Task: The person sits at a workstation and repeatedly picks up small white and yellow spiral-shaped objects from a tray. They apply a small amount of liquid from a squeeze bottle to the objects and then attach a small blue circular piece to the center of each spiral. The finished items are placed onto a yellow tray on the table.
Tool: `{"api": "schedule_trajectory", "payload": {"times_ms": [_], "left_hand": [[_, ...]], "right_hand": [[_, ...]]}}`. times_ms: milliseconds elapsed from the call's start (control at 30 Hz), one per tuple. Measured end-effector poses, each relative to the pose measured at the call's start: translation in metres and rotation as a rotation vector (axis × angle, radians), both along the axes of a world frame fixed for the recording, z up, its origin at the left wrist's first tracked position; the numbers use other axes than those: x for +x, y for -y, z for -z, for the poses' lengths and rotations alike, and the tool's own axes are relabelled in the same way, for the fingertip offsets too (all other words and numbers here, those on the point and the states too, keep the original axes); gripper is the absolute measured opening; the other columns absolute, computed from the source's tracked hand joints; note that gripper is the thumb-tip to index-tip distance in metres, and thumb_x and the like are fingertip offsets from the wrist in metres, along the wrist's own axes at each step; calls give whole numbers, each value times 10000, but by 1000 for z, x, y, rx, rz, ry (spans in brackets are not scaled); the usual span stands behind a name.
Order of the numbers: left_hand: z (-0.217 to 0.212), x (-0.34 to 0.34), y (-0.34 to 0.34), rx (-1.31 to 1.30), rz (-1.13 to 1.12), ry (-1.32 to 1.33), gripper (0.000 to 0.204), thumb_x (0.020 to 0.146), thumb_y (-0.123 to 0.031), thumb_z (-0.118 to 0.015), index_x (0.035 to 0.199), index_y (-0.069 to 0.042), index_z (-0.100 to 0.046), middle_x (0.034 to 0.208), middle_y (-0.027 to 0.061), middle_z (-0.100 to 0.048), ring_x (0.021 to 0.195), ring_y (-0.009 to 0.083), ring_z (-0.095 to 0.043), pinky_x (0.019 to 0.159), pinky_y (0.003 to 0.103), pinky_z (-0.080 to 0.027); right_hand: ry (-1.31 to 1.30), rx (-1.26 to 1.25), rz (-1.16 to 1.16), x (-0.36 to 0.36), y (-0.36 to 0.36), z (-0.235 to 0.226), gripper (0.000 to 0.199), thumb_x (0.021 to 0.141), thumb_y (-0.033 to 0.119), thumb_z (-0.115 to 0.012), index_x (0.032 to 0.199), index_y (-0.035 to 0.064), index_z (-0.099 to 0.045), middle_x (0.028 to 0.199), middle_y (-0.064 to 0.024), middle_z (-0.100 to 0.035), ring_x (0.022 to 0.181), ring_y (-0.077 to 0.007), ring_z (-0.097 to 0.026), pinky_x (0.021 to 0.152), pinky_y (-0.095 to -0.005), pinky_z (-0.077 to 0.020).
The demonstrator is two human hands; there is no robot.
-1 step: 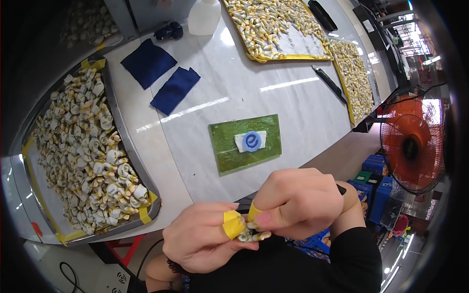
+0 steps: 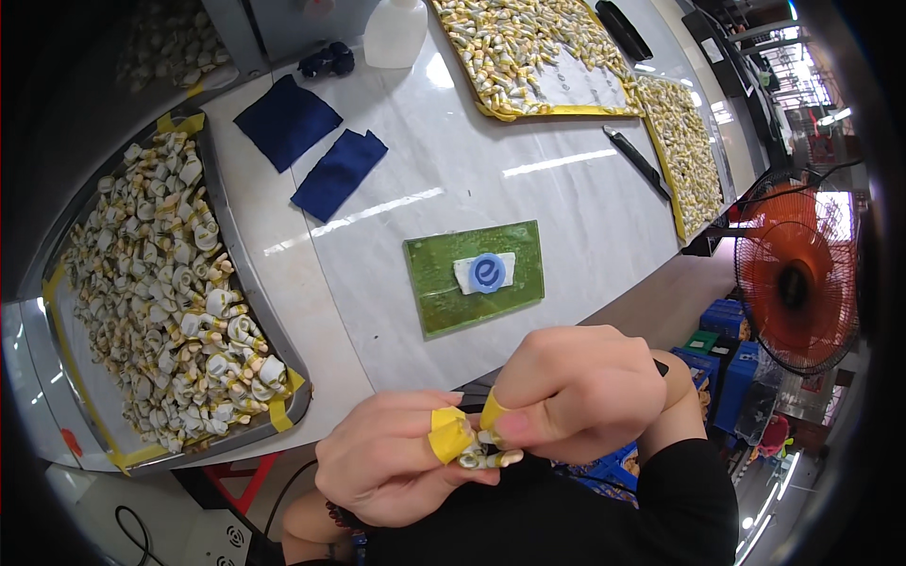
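Glossy white worktable [image 2: 566, 203] here, with an orange fan [image 2: 793, 274] off the right edge. Down low, in front of the table's near edge, both hands pinch one small white-and-yellow part [image 2: 486, 457]: the left hand [image 2: 396, 467] grips it from below with a yellow-taped fingertip, the right hand [image 2: 580, 391] clamps it from above (thumb taped too). Just past them lies a flat green mat [image 2: 439, 302] bearing a round blue disc [image 2: 487, 273]. Left sits a metal tray [image 2: 241, 269] heaped with similar small pieces, with two dark blue cloths [image 2: 311, 146] beyond.
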State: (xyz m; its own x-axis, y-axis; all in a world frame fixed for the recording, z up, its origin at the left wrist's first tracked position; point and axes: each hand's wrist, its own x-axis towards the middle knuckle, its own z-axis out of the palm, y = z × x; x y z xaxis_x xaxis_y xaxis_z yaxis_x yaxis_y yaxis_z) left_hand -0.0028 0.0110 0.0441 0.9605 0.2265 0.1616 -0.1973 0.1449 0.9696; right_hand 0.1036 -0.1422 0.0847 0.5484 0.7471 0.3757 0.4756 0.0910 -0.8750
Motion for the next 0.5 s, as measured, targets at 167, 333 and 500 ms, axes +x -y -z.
{"api": "schedule_trajectory", "payload": {"times_ms": [167, 333, 500], "left_hand": [[7, 9, -9, 111, 153, 203, 317, 701, -119, -803, 891, -10, -575, 850, 122, -654, 778, 248, -634, 690, 386, -553], [6, 9, -8, 124, 149, 209, 300, 712, -120, -794, 887, -13, -575, 842, 121, -658, 771, 248, -638, 693, 401, -560], [0, 15, -12, 233, 189, 236, 267, 725, -123, -778, 864, -26, -572, 792, 115, -661, 716, 253, -649, 688, 385, -562]], "right_hand": [[-11, 96, 45, -3, 1, 5, 182, 694, -92, -694, 858, -31, -646, 763, -108, -628, 617, -215, -592, 532, -280, -475], [-14, 61, 9, -3, 3, 5, 175, 701, -90, -691, 860, -35, -644, 767, -111, -624, 625, -211, -591, 527, -278, -469], [20, 15, -24, 0, 2, -1, 110, 723, -69, -678, 805, -36, -614, 767, -123, -619, 622, -218, -587, 522, -287, -471]]}}
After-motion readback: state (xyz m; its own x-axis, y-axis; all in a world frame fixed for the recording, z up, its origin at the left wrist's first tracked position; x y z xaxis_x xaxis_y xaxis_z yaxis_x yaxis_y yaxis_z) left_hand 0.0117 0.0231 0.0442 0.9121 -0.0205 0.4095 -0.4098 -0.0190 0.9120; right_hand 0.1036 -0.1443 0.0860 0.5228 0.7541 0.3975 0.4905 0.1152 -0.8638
